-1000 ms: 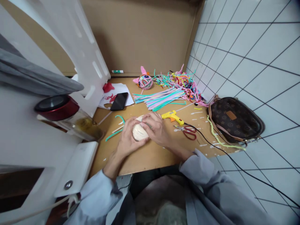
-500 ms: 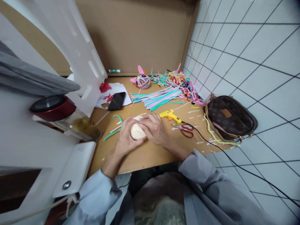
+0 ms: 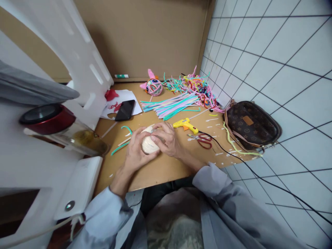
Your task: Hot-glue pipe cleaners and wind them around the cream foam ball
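Note:
Between my two hands is a cream-coloured ball (image 3: 149, 145) with a wound or ribbed surface, held low over the table's front half. My left hand (image 3: 135, 149) is curled around its left side and underside. The fingers of my right hand (image 3: 167, 140) are bent over its top and right side, with the thumb pressing on the surface. Both hands partly cover the ball. Just right of them lies a yellow glue gun (image 3: 185, 125), and beyond it red-handled scissors (image 3: 203, 140). Teal pipe cleaners (image 3: 119, 148) lie left of my left hand.
Straight pipe cleaners (image 3: 171, 105) lie in a bundle, with a tangled heap (image 3: 197, 86) behind. A pink-eared ball figure (image 3: 154, 87) stands nearby. A phone (image 3: 125, 110) rests on paper. A bottle (image 3: 64, 128) is at left, a brown bag (image 3: 252, 126) at right. The glue gun's cord (image 3: 249, 173) trails right.
The view has shifted slightly, so everything sits a little further left. Both hands keep hold of the ball; my right thumb and fingers have moved slightly on its surface.

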`<state>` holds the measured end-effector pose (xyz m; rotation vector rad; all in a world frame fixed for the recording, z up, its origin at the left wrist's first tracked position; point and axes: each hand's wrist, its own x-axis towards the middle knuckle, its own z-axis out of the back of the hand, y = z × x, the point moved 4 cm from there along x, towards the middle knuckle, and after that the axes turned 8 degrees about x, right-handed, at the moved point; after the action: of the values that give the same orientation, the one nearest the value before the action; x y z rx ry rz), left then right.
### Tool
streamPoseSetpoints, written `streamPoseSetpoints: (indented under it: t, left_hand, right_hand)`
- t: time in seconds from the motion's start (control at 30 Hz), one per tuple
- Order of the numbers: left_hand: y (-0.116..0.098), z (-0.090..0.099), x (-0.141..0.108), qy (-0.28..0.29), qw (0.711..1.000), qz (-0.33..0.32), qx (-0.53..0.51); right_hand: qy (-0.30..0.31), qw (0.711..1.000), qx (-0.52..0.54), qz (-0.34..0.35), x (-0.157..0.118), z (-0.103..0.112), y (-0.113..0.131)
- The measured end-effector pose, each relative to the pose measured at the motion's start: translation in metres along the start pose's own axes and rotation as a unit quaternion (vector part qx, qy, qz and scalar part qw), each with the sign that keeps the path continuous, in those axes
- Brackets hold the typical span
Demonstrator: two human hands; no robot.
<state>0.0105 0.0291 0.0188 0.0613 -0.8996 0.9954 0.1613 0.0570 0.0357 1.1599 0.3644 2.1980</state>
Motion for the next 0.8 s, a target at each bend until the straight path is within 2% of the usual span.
streamPoseSetpoints:
  t: [0.1,0.23,0.4,0.47,0.53,0.6,0.67,0.73,0.8]
  left_hand:
    - [0.0,0.0,0.0,0.006,1.0,0.005,0.0]
    - [0.001,0.0,0.0,0.011,1.0,0.002,-0.007]
    - [0.001,-0.002,0.0,0.012,1.0,0.003,-0.013]
    - [0.001,-0.003,0.0,0.016,1.0,0.005,-0.013]
    - [0.0,-0.003,-0.001,0.014,1.0,0.0,-0.016]
    - [0.0,-0.002,-0.001,0.011,1.0,-0.002,-0.016]
    - [-0.001,-0.001,-0.001,0.014,1.0,-0.001,-0.012]
    - [-0.003,0.0,0.0,0.02,1.0,0.0,-0.007]
    - [-0.004,0.002,0.0,0.017,1.0,0.0,-0.002]
  right_hand:
    - [-0.031,0.999,0.036,0.024,-0.002,0.0,-0.004]
    - [-0.041,0.997,0.057,0.022,-0.004,0.006,-0.001]
    - [-0.096,0.993,0.054,0.034,0.012,0.035,0.019]
    - [-0.139,0.989,0.038,0.038,0.027,0.049,0.023]
    - [-0.195,0.98,0.013,0.033,0.046,0.063,0.018]
    - [-0.248,0.969,0.001,0.012,0.071,0.076,-0.003]
    - [-0.283,0.958,-0.002,-0.042,0.1,0.09,-0.038]
    - [-0.303,0.945,-0.02,-0.118,0.125,0.106,-0.083]
    - [-0.308,0.921,-0.055,-0.231,0.142,0.126,-0.131]
